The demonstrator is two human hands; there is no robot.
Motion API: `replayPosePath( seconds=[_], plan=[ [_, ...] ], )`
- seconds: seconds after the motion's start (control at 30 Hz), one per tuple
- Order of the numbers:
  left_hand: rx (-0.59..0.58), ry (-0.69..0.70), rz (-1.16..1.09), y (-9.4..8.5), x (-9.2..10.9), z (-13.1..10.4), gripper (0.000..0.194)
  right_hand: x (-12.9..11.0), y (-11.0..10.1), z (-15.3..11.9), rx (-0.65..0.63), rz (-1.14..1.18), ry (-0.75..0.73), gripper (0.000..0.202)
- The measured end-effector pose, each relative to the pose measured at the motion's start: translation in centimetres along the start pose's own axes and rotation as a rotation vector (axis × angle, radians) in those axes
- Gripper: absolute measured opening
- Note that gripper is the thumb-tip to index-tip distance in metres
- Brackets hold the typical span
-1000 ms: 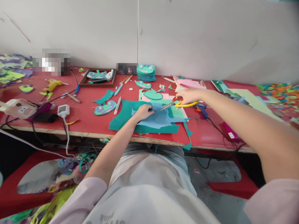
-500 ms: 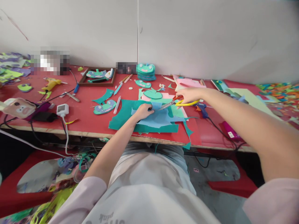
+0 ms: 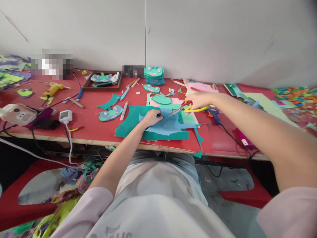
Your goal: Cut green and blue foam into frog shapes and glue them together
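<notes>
My right hand [image 3: 198,100] holds scissors [image 3: 196,108] with yellow and red handles, fingers in the loops. Their metal blades point left, over a light blue felt sheet [image 3: 163,127], with the tips close to my left hand [image 3: 153,118]. My left fingers are closed on the blue sheet near the blades; a small dark bit shows at the thumb. Under the blue sheet lies a larger dark teal felt sheet [image 3: 128,122]. Just behind are mint green cut pieces [image 3: 161,99] and pink sheets. A narrow teal scrap [image 3: 198,140] hangs over the table's front edge.
Decorated frog-like faces form a stack [image 3: 155,76] by the wall. A brown tray [image 3: 86,86] holds another face and pens. Glue guns lie left [image 3: 54,88] and right [image 3: 214,115], with cords across the red table [image 3: 96,130]. Colourful scraps [image 3: 300,99] pile up far right.
My right hand and the scissors have shifted very slightly left. My left hand stays on the blue sheet, and the view has tilted a little.
</notes>
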State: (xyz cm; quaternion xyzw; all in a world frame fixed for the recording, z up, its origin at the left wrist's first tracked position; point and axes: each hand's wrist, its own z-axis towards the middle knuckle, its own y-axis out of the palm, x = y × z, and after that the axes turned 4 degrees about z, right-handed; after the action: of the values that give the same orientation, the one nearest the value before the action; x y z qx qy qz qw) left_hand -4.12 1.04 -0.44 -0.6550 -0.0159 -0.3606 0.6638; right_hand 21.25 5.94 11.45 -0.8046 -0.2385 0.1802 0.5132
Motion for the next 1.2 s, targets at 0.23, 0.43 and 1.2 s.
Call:
replayPosePath(
  seconds=[0.23, 0.43, 1.2],
  plan=[
    [0.002, -0.001, 0.001, 0.0, 0.1, 0.0, 0.015, 0.7, 0.3, 0.5, 0.017, 0.022, -0.009, 0.053],
    [-0.001, 0.004, -0.013, -0.1, 0.2, 0.0, 0.015, 0.6, 0.1, 0.6, 0.018, 0.014, -0.007, 0.055],
    [-0.001, 0.000, -0.001, 0.0, 0.2, -0.1, 0.017, 0.9, 0.9, 0.2, 0.034, 0.058, 0.027, 0.062]
  ],
)
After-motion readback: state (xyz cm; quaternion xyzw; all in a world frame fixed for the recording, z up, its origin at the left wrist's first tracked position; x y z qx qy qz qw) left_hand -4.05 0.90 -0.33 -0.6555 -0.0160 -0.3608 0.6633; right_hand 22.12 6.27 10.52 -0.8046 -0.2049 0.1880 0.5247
